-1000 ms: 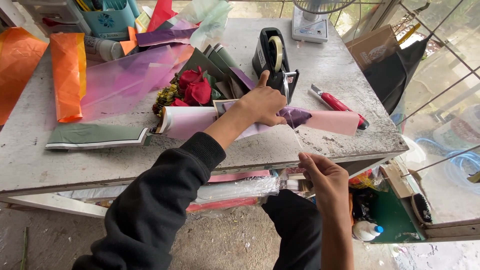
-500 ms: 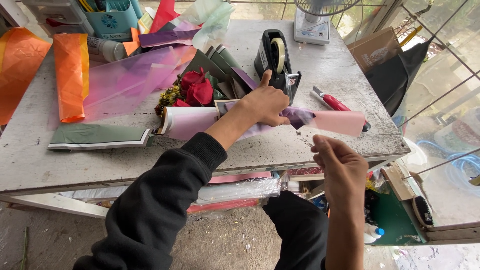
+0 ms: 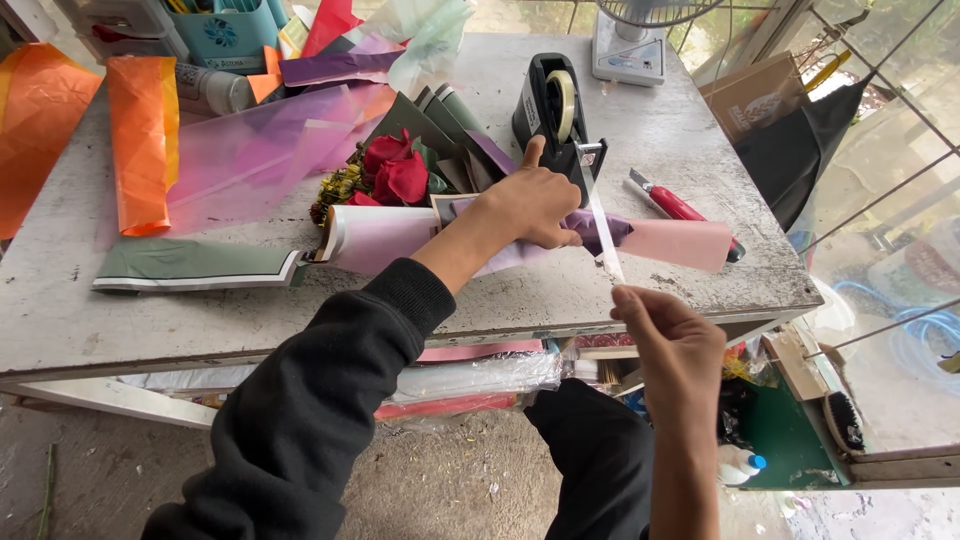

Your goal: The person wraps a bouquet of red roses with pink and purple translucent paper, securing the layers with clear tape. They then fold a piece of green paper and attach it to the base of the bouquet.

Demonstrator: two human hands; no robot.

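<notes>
A strip of clear tape [image 3: 603, 228] is pinched in the right hand [image 3: 668, 340] and stretched back toward the black dispenser [image 3: 553, 112], beside which the left hand [image 3: 530, 205] clamps the wrapped bouquet [image 3: 400, 215].

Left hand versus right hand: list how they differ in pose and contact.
The left hand presses down on the wrapped bouquet on the table; the right hand is off the table edge, raised. The left grips paper; the right pinches a tape strip from the dispenser. Both have dark sleeves.
</notes>
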